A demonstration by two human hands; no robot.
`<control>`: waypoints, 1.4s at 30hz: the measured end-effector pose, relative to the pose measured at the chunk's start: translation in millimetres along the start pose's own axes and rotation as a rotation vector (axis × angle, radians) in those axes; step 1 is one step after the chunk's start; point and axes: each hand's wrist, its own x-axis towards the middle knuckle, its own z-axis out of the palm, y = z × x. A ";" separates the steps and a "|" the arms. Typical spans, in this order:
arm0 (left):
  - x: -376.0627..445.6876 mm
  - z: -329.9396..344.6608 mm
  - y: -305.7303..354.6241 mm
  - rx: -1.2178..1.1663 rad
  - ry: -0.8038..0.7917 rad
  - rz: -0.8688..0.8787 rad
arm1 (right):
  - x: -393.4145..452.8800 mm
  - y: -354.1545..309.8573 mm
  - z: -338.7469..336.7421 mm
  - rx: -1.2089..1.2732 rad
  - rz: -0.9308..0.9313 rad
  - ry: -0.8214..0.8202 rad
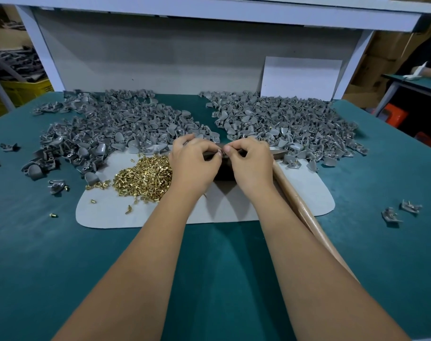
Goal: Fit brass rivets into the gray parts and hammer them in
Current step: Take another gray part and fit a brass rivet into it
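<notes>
A person's left hand [194, 159] and right hand [250, 161] meet fingertip to fingertip, pinching a small gray part [219, 151] above a dark block. Loose brass rivets [145, 177] lie just left. Right pile [283, 124] shows rivets fitted; left pile [106, 129] seems unfinished, so much remains.

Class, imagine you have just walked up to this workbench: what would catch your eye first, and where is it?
Two big heaps of gray parts spread across the back of the green table. A bright pile of brass rivets gleams on the pale mat, just left of the hands. At the centre, the left hand and right hand meet, pinching something small between their fingertips.
</notes>
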 end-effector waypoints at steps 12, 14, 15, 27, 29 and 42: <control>-1.9 -3.4 2.0 -0.018 -0.004 -0.039 | 0.9 0.8 7.8 -0.281 -0.048 0.066; -2.7 -4.2 2.7 -0.014 -0.006 -0.040 | -1.7 4.3 8.8 -0.270 -0.071 0.074; -3.2 -4.6 3.1 -0.009 -0.008 -0.038 | -2.5 5.7 9.0 -0.259 -0.079 0.074; -0.8 -2.6 -0.1 0.016 -0.030 -0.042 | 0.1 3.5 -1.4 0.289 0.206 0.055; -0.6 -2.9 -0.8 0.013 -0.028 -0.041 | 0.3 3.6 -0.4 0.251 0.172 0.033; 0.7 -5.9 0.0 0.086 -0.043 -0.007 | 0.0 -2.3 2.2 0.001 0.034 0.002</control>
